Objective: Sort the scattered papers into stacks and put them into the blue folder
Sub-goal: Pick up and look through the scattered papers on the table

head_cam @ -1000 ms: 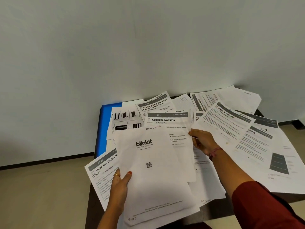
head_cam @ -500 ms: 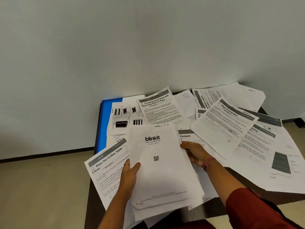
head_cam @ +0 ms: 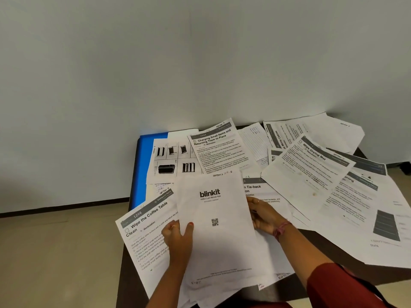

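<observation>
Head view: both hands, left hand (head_cam: 178,238) and right hand (head_cam: 264,215), grip the blinkit-topped stack (head_cam: 219,238).

White papers (head_cam: 311,174) with black print and grey header bands, blue folder (head_cam: 142,165), dark-brown table (head_cam: 322,245).

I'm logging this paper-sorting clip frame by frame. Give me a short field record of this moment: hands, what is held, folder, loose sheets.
left hand: grips the left edge of the blinkit sheet, thumb on top
right hand: holds the stack's right edge
held: blinkit sheet on top of a few papers
blue folder: far left of the table, mostly covered by sheets
loose sheets: Wipe the Coffee Table sheet, Wipe Drying Mat sheet
</observation>
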Demonstrator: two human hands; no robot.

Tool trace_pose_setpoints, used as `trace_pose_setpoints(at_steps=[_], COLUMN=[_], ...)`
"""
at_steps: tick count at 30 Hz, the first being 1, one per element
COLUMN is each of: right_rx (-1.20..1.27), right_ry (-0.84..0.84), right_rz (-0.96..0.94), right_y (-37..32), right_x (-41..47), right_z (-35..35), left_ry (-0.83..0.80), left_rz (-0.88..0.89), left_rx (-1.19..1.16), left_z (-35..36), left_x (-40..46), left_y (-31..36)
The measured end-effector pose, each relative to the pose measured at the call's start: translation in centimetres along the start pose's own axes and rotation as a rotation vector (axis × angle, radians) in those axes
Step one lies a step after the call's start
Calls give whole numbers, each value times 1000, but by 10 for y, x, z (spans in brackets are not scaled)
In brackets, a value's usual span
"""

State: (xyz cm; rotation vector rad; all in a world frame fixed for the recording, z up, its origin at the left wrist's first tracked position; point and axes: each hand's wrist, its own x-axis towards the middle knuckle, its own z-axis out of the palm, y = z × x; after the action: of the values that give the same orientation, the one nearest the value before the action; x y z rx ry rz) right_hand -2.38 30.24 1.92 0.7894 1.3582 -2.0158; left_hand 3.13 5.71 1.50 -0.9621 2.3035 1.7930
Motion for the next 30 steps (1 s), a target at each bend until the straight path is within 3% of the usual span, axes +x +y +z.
trace_pose_setpoints(at_steps=[11, 14, 20, 30], right_rx=[-36, -144, -459, -206], right_ry=[13, -17, 78, 64], right_rz=[-25, -120, -284, -236], right_y=[10, 20, 27, -18], right_x=[4, 8, 18, 30], right_z=[10, 11, 18, 24], left_ry=[-59, -46, -27, -16], left_rz=[-57, -66, -65, -55], left_rx=[-71, -90, -83, -51], left_z=[1, 2, 3, -22], left_x=[1, 2, 10, 87], left_y=[10, 14, 16, 58])
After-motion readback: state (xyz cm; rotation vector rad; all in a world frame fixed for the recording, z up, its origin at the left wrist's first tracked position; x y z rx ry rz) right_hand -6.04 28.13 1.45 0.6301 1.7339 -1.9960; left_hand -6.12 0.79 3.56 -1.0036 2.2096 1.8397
